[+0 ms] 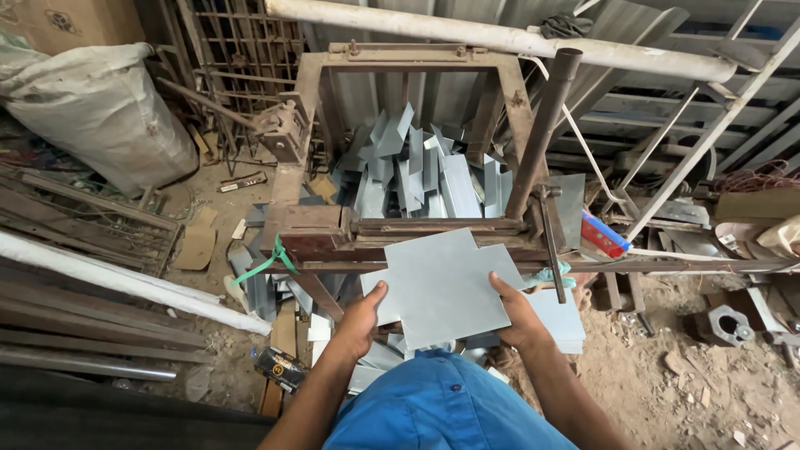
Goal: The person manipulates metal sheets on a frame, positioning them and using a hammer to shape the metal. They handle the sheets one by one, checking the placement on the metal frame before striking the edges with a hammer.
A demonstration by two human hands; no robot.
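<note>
I hold a flat grey metal sheet (440, 283) with notched corners in both hands, level in front of a rusty hand-operated press frame (333, 229). My left hand (363, 317) grips its near left edge, thumb on top. My right hand (518, 315) grips its near right edge. The sheet's far edge lies at the press's lower bar. Behind the frame sits a heap of cut grey metal pieces (421, 175). The press's long brown lever pipe (542, 125) stands tilted at the right.
A stack of grey sheets (560, 321) lies under my right hand. A white sack (104, 108) and metal bars (83, 292) lie left. White pipes (500, 37) cross above. Scrap offcuts (258, 283) litter the dirt floor, with a metal block (732, 323) at right.
</note>
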